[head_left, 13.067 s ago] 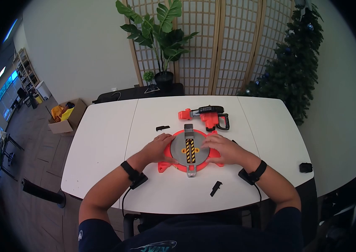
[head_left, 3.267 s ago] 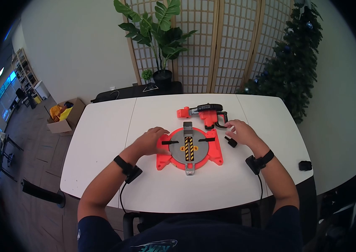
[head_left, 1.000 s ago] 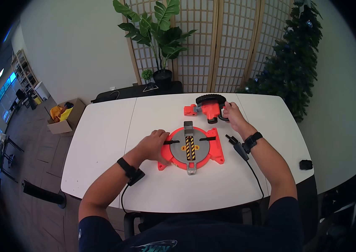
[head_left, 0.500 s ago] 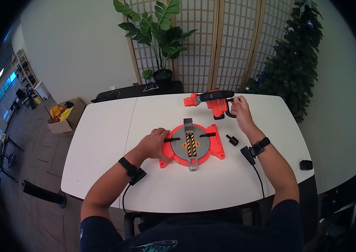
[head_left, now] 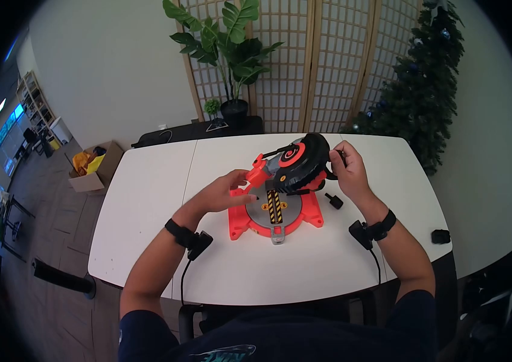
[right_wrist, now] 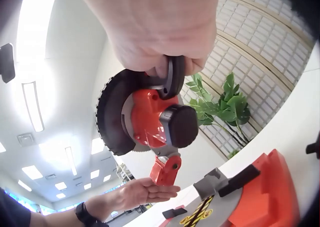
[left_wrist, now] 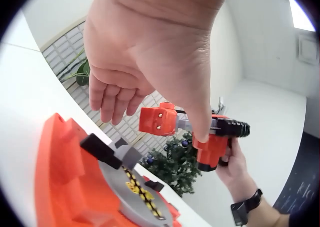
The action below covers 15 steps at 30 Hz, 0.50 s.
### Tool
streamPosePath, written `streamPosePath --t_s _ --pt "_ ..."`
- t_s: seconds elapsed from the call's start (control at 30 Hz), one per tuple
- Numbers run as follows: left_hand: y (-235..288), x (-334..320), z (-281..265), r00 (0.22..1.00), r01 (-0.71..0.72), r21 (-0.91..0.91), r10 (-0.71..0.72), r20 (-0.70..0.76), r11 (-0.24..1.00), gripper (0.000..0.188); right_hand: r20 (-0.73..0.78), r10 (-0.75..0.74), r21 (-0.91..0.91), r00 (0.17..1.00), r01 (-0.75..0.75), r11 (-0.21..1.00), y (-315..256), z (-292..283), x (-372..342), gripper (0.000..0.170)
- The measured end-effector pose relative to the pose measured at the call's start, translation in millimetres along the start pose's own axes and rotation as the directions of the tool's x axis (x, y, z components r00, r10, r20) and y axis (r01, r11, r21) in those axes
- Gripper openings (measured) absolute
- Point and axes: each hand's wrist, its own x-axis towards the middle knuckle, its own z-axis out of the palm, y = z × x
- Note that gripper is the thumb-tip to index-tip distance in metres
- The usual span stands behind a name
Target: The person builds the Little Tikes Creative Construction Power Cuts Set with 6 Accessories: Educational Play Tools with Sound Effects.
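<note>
A toy miter saw's base (head_left: pixel 241 224), red with a grey round turntable and a yellow-black striped strip, lies on the table. My right hand (head_left: pixel 352 172) grips the black handle of the saw head (head_left: pixel 307 160), its fingers curled round it in the right wrist view. The saw head is tilted above the back of the base, its red hinge end (right_wrist: pixel 166 171) close over the grey bracket (right_wrist: pixel 210 183). My left hand (head_left: pixel 222 192) has straight fingers, beside that hinge end and over the base's left side. A black fence piece (left_wrist: pixel 102 151) sits on the base's left side.
A small black part with a pin (head_left: pixel 334 201) lies right of the base. Another black object (head_left: pixel 440 237) is near the table's right edge. A potted plant (head_left: pixel 235 111) and a folding screen (head_left: pixel 295 66) stand behind the white table (head_left: pixel 141 205).
Two loose black pieces from the table came onto the base. My right hand took the saw head's handle, lifting it from the back over the base. My left hand moved up off the base's left side.
</note>
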Motion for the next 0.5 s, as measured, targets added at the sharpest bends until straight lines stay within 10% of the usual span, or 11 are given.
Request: streamPosePath --t_s 0.5 --pt "18 3 21 0.974 -0.078 0.077 0.092 -0.205 0.994 0.042 0.071 -0.223 -0.207 0.972 0.233 0.950 -43 5 -25 0.048"
